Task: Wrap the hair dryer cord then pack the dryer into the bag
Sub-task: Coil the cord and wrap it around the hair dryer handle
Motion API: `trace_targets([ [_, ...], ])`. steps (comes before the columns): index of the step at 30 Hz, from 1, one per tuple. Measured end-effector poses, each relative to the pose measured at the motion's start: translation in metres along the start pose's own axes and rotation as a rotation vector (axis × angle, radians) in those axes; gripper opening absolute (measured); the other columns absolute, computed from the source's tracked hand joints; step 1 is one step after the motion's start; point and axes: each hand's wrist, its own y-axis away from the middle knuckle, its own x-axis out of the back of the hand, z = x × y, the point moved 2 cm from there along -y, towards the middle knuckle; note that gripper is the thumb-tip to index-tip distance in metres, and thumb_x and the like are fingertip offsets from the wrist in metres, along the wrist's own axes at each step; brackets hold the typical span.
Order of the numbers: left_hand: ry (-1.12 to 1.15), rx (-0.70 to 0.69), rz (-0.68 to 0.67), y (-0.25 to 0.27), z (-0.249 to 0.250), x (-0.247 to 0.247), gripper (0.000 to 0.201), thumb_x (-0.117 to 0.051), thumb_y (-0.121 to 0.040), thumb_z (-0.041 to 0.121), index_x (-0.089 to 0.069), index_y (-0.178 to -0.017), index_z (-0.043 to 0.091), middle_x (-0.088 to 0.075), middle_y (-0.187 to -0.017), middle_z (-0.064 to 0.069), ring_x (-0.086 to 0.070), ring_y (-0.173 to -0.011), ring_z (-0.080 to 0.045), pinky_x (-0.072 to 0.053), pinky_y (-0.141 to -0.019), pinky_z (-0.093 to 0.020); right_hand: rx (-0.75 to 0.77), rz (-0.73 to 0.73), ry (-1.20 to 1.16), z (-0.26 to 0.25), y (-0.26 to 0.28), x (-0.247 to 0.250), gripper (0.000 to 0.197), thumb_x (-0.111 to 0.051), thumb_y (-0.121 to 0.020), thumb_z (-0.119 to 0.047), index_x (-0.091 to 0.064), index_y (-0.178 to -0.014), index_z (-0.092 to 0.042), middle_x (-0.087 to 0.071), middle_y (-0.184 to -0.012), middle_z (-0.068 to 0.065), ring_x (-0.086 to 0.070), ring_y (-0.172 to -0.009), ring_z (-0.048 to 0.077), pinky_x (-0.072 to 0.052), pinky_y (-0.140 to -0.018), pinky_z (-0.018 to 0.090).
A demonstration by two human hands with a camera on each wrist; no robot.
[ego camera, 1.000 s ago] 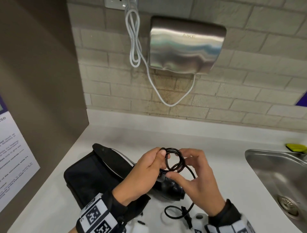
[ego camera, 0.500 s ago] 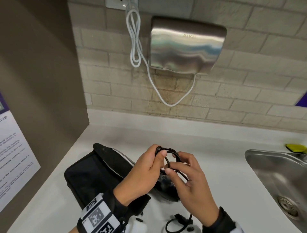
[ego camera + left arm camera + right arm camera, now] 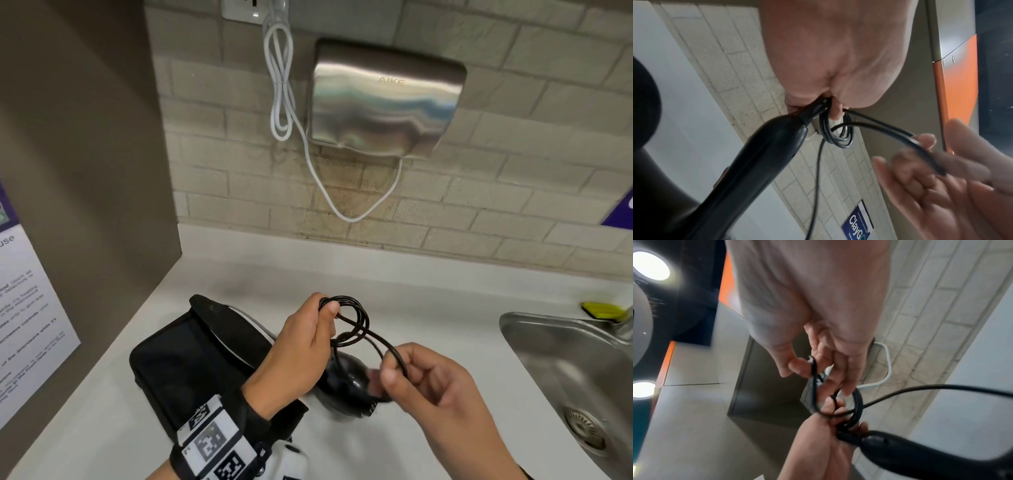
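My left hand (image 3: pixel 317 330) grips the coiled loops of the black cord (image 3: pixel 358 320) together with the handle end of the black hair dryer (image 3: pixel 346 383), which hangs below over the white counter (image 3: pixel 428 308). In the left wrist view the dryer handle (image 3: pixel 764 155) slants down from my left hand (image 3: pixel 828 100), with the cord coils (image 3: pixel 838 134) beside it. My right hand (image 3: pixel 400 371) pinches a free strand of cord to the right of the coil; the right wrist view shows my right hand (image 3: pixel 807 368) pinching the cord (image 3: pixel 815 369). The open black bag (image 3: pixel 185 359) lies on the counter at left.
A steel sink (image 3: pixel 575 370) is sunk into the counter at right, with a yellow sponge (image 3: pixel 603 310) behind it. A steel hand dryer (image 3: pixel 383 99) with a white cable (image 3: pixel 282 85) hangs on the tiled wall. A brown side wall (image 3: pixel 85 154) with a notice stands at left.
My right hand has left the coil and drawn a strand of cord out to the right and lower. The left hand has held the coil and dryer almost still.
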Motion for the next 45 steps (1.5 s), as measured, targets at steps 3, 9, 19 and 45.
trace_targets([
  [3, 0.000, -0.006, -0.016, 0.000, 0.000, 0.000, 0.034, -0.032, -0.102, 0.037, -0.049, -0.085, 0.013, -0.045, -0.066, 0.007, -0.040, -0.059, -0.004, -0.039, -0.058, -0.022, -0.075, -0.010, -0.109, -0.005, 0.003, 0.011, 0.050, -0.087, -0.059, -0.051, -0.070, -0.080, -0.009, -0.044, -0.045, 0.000, -0.039, -0.036, 0.015, -0.043, -0.044, 0.024],
  [9, 0.026, 0.006, 0.004, -0.003, -0.004, 0.006, 0.038, -0.030, -0.099, 0.043, -0.050, -0.086, 0.012, -0.045, -0.069, 0.005, -0.039, -0.061, -0.003, -0.038, -0.059, -0.020, -0.259, -0.153, -0.028, -0.019, 0.007, 0.039, 0.056, -0.090, -0.049, -0.057, -0.062, -0.065, -0.011, -0.040, -0.047, 0.012, -0.044, -0.040, 0.019, -0.040, -0.042, 0.020],
  [19, -0.053, -0.058, -0.023, -0.004, -0.004, 0.006, 0.027, -0.033, -0.105, 0.030, -0.050, -0.091, 0.014, -0.043, -0.065, 0.010, -0.038, -0.056, -0.004, -0.033, -0.054, -0.016, -0.056, -0.239, -1.122, -0.024, -0.001, 0.040, 0.032, -0.028, -0.110, -0.017, -0.050, -0.123, 0.003, -0.055, -0.085, 0.024, -0.061, -0.079, 0.039, -0.041, -0.096, 0.061],
  [45, -0.150, -0.068, 0.010, -0.002, -0.013, 0.009, 0.022, -0.034, -0.106, 0.031, -0.053, -0.099, 0.021, -0.042, -0.061, 0.013, -0.044, -0.056, -0.001, -0.033, -0.055, -0.016, -0.299, -0.091, -0.209, -0.041, 0.012, 0.063, 0.060, -0.092, -0.050, -0.053, -0.060, -0.062, -0.003, -0.027, -0.036, -0.003, -0.018, -0.036, 0.004, -0.023, -0.041, 0.011],
])
